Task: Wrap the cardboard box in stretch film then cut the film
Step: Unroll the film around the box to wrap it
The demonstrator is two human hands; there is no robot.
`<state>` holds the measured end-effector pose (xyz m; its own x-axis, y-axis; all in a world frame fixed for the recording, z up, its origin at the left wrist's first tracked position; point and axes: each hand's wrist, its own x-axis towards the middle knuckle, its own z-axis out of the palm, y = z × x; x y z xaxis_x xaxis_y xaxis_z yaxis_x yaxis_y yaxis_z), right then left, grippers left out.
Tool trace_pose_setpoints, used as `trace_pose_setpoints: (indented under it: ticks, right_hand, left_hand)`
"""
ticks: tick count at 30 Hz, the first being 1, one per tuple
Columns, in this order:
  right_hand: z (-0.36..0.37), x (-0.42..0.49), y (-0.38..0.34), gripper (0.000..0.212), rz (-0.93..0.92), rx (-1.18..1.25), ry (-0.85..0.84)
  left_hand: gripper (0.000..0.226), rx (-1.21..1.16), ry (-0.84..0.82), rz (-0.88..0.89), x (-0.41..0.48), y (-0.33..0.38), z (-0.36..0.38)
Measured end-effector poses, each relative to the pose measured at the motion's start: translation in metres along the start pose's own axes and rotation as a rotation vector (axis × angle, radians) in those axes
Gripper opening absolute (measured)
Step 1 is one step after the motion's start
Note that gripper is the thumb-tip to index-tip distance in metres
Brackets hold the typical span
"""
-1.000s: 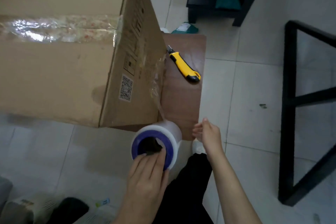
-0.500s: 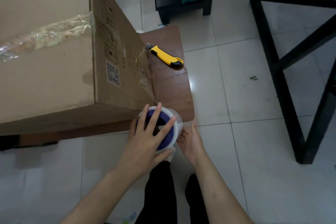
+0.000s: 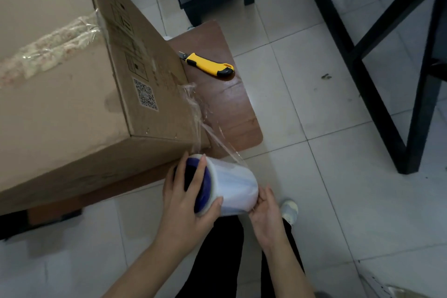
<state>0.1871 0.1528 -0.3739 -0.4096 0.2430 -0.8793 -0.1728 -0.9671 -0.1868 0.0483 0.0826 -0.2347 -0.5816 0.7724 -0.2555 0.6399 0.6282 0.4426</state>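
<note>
**Box half out of view, film roll held at its corner**

Though the cardboard box (image 3: 72, 104) runs off the left and top edges, its near corner shows, resting on a brown wooden table (image 3: 232, 109) with a crumpled band of film across its top. Printed marks beside its QR code are too blurred to read. A clear film strand (image 3: 205, 126) stretches from the box's side down to the stretch film roll (image 3: 232, 186). The left hand (image 3: 188, 203) clasps the roll's blue end; the right hand (image 3: 266, 213) cups the other end. A yellow utility knife (image 3: 210, 66) lies on the table, partly behind the box.
</note>
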Motion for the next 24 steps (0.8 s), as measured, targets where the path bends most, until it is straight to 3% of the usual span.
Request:
trace_pose_setpoints:
  ticks: [11,19,24]
  right_hand:
    - [0.02,-0.007,0.027,0.046,0.022,0.034,0.034]
    - [0.031,-0.031,0.057,0.046,-0.001,0.085,0.039]
    - [0.052,-0.049,0.088,0.039,-0.081,0.158,0.17]
  left_hand:
    - [0.083,0.065,-0.044,-0.008,-0.01,-0.018,-0.005]
    - [0.082,-0.147,-0.039,-0.211,-0.014,-0.047,-0.019]
    - [0.07,-0.271,-0.125,-0.288,-0.006,-0.084,-0.029]
